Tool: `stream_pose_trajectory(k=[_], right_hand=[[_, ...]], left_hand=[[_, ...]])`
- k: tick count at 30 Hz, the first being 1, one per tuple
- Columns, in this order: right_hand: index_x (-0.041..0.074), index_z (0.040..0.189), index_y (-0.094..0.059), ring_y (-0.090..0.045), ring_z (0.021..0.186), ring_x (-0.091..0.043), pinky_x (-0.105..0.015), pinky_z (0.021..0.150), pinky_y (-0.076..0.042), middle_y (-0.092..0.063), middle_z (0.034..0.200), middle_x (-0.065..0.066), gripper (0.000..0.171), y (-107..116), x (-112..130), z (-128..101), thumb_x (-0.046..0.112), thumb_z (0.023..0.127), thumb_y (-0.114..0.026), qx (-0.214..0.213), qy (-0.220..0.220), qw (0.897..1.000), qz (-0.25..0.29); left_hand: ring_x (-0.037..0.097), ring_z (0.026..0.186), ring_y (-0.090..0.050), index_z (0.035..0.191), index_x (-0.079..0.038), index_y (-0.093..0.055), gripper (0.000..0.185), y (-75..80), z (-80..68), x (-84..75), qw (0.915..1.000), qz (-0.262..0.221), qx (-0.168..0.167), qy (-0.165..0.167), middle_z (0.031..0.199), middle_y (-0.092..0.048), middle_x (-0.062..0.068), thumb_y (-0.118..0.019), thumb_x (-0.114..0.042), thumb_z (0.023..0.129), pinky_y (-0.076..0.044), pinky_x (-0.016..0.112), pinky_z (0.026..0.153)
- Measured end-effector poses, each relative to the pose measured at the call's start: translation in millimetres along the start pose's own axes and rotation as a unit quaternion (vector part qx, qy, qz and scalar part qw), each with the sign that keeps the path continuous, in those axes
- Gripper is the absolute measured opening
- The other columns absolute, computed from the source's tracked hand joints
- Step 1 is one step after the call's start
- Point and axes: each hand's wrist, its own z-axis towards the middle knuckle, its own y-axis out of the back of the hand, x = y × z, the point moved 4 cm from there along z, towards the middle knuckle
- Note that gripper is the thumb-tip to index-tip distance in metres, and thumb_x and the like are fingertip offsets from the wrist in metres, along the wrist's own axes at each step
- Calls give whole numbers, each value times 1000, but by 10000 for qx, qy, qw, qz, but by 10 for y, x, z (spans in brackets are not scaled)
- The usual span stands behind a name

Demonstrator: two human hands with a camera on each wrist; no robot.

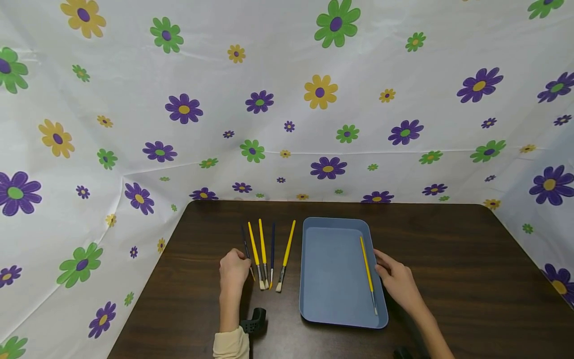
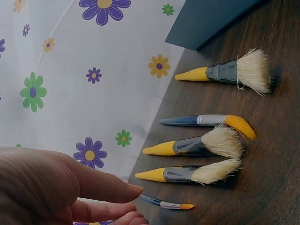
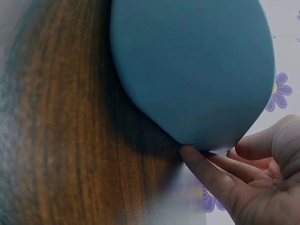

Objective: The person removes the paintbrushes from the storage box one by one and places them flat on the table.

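Observation:
My left hand is at a thin dark-blue paintbrush with an orange tip, the leftmost of several on the table. In the left wrist view the thumb hides part of its handle, so whether the fingers pinch it is unclear. Beside it lie two yellow bristle brushes, a dark-blue brush and another yellow bristle brush. My right hand holds the right edge of a blue-grey tray, thumb and fingers at its rim. One thin yellow paintbrush lies inside the tray, along its right side.
The dark wooden table carries everything. A flowered white sheet hangs behind and at both sides. Near my left wrist is a black curved piece. At the bottom, by the right forearm, shows part of a dark object.

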Motion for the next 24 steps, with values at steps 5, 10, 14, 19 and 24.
stream_pose_trajectory(k=[5,10,14,19,24], right_hand=[[-10,145,-51,-69,107,-40,-43,80,-58,-67,124,-31,44,1,-7,-5,0,104,-56,17,-71,10000,-28],[-11,145,-50,-68,108,-42,-47,82,-58,-67,124,-32,44,2,-8,3,0,104,-57,11,-46,10000,-6],[-11,145,-50,-68,109,-42,-47,81,-58,-66,124,-33,44,-1,-11,9,1,104,-58,31,-46,10000,24],[-10,145,-50,-68,110,-42,-49,83,-58,-67,125,-32,44,0,-14,6,1,104,-58,34,-80,10000,10],[-10,146,-50,-67,111,-43,-44,80,-57,-66,126,-33,44,6,-5,-2,1,104,-57,55,-113,9999,42]], left_hand=[[31,78,-63,110,9,-66,20,-4,-27,-73,9987,-191,-309,-359,95,-68,20,-65,-5,95,-51,40,62],[31,80,-63,108,8,-68,17,-70,-132,-319,9902,-533,-729,-1068,92,-63,15,-68,-2,94,-56,43,66],[29,83,-63,112,7,-68,22,-199,-219,-513,9853,-722,-576,-1435,93,-62,12,-71,-3,93,-57,43,69],[24,83,-63,115,6,-67,23,-341,-292,-633,9818,-917,-272,-1641,92,-61,8,-71,-2,93,-57,41,71],[21,82,-62,111,4,-68,19,-419,-365,-733,9735,-1102,-124,-1997,92,-61,7,-72,-1,92,-56,39,73]])
